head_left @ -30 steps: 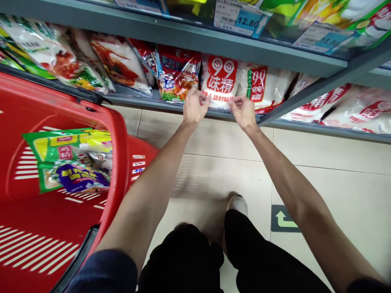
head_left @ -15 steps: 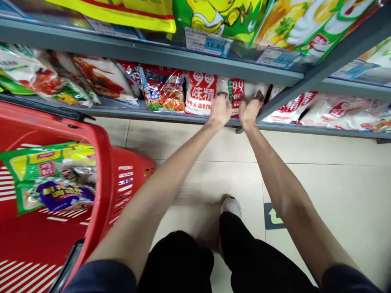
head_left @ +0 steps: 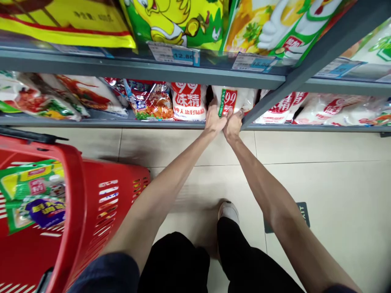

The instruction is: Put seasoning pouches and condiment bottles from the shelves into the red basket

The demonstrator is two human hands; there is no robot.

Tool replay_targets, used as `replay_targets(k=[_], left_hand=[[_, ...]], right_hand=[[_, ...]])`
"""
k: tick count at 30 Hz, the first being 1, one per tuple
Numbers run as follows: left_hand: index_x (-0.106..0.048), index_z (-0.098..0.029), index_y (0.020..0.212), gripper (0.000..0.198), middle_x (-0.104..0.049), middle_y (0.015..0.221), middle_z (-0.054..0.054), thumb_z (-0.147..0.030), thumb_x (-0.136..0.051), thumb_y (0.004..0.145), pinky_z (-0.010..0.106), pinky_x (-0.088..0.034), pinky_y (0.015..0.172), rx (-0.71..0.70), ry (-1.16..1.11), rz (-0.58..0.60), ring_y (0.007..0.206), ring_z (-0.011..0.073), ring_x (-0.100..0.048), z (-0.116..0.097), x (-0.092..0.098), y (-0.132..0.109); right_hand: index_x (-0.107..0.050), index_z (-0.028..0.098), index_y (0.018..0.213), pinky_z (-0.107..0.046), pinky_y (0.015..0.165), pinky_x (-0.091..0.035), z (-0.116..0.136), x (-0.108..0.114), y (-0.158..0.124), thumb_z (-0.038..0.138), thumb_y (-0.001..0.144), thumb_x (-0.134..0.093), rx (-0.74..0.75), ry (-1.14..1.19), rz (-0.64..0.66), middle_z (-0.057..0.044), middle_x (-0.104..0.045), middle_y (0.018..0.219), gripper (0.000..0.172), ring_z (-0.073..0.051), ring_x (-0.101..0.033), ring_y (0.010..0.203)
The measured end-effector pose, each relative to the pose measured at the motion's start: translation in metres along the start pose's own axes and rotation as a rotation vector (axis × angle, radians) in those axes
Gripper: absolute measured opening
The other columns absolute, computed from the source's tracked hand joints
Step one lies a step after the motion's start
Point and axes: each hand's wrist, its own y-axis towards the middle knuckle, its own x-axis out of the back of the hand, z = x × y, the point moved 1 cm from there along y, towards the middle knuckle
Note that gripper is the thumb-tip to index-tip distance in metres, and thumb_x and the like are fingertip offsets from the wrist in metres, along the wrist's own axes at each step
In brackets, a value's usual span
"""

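A white plastic bag of MSG with a red "99" label and a green stripe stands on the bottom shelf. My left hand grips its left lower side, thumb across the front. Against the bag's lower front, my right hand is closed with its fingers bent, close beside the left thumb. Both hands cover the bag's bottom part, and some fingertips are hidden. Just left of it is another white MSG bag with large red print, apart from my hands.
A red shopping basket stands on the floor at left, holding a green-and-yellow packet and a purple packet. The grey upper shelf edge runs above my hands. A slanting grey shelf upright is just right of the bag.
My hands have drawn closer together at the front of the green-striped bag, the right one moving left and down. The view has shifted, so the shelf appears lower and further left.
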Motion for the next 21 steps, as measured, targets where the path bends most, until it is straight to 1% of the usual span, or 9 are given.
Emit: replay_targets(k=[2,5,7,9,12,14,16,18,21], left_hand=[[-0.051,-0.021,0.136,0.048,-0.06,0.141,0.013,-0.023,-0.063,0.09,0.046,-0.042,0.119,0.011,0.012,-0.047,0.139,0.0279,-0.05,-0.005,0.004,-0.009],[-0.048,-0.021,0.14,0.047,-0.057,0.145,0.012,-0.019,-0.055,0.093,0.046,-0.037,0.123,-0.033,0.059,-0.109,0.144,0.0265,-0.045,-0.011,0.012,-0.011],[-0.055,-0.023,0.134,0.04,-0.059,0.142,0.011,-0.018,-0.048,0.095,0.048,-0.032,0.126,-0.118,0.118,-0.06,0.149,0.0269,-0.038,-0.015,0.02,-0.01],[-0.059,-0.025,0.13,0.041,-0.059,0.143,0.009,-0.015,-0.045,0.093,0.049,-0.029,0.127,-0.219,0.147,0.062,0.152,0.0268,-0.033,-0.021,0.03,-0.012],[-0.052,-0.022,0.139,0.056,-0.054,0.149,0.011,-0.007,-0.047,0.085,0.045,-0.031,0.127,-0.269,0.141,0.125,0.152,0.0247,-0.033,-0.03,0.056,-0.024],[-0.049,-0.017,0.142,0.059,-0.053,0.149,0.014,-0.004,-0.046,0.084,0.041,-0.033,0.125,-0.205,0.157,0.014,0.149,0.0234,-0.039,-0.031,0.082,-0.037],[-0.051,-0.014,0.138,0.053,-0.056,0.144,0.017,-0.006,-0.043,0.086,0.04,-0.037,0.122,-0.093,0.199,-0.135,0.142,0.0239,-0.047,-0.026,0.114,-0.049],[-0.055,-0.012,0.132,0.047,-0.062,0.135,0.019,-0.006,-0.043,0.087,0.045,-0.043,0.117,0.057,0.267,-0.224,0.134,0.0276,-0.055,-0.018,0.149,-0.061],[-0.06,-0.011,0.124,0.042,-0.069,0.119,0.024,-0.008,-0.05,0.083,0.055,-0.05,0.103,0.206,0.378,-0.211,0.122,0.037,-0.062,-0.028,0.193,-0.087]], right_hand=[[-0.031,0.002,0.15,-0.052,0.111,-0.045,-0.002,-0.002,0.003,0.04,0.103,-0.026,0.012,0.02,-0.004,-0.032,-0.048,0.141,0.06,-0.036,-0.056,0.132],[-0.028,0.006,0.153,-0.061,0.118,-0.031,0.002,0.0,0.011,0.042,0.103,-0.029,0.147,-0.023,0.022,-0.031,-0.042,0.148,0.062,-0.037,-0.038,0.146],[-0.03,0.014,0.155,-0.065,0.118,-0.029,0.007,0.002,0.016,0.043,0.103,-0.026,0.273,-0.044,0.096,-0.026,-0.039,0.153,0.06,-0.035,-0.033,0.149],[-0.034,0.02,0.154,-0.064,0.117,-0.031,0.012,0.006,0.019,0.043,0.103,-0.026,0.343,-0.066,0.148,-0.023,-0.039,0.155,0.057,-0.032,-0.033,0.149],[-0.032,0.015,0.155,-0.067,0.116,-0.03,0.02,0.016,0.013,0.044,0.101,-0.033,0.37,-0.084,0.085,-0.025,-0.034,0.159,0.061,-0.034,-0.027,0.152],[-0.027,0.006,0.155,-0.072,0.116,-0.025,0.027,0.025,-0.004,0.043,0.1,-0.034,0.389,-0.072,0.008,-0.031,-0.029,0.159,0.067,-0.038,-0.021,0.154],[-0.024,0.005,0.156,-0.073,0.118,-0.022,0.036,0.032,-0.033,0.04,0.101,-0.032,0.461,-0.047,-0.028,-0.031,-0.027,0.161,0.066,-0.038,-0.018,0.156],[-0.028,0.012,0.156,-0.067,0.121,-0.026,0.051,0.034,-0.071,0.037,0.1,-0.033,0.617,-0.002,0.063,-0.026,-0.03,0.162,0.061,-0.033,-0.022,0.156],[-0.045,0.02,0.147,-0.053,0.118,-0.042,0.087,0.03,-0.131,0.032,0.098,-0.037,0.846,0.105,0.331,-0.018,-0.049,0.154,0.052,-0.027,-0.041,0.148]])
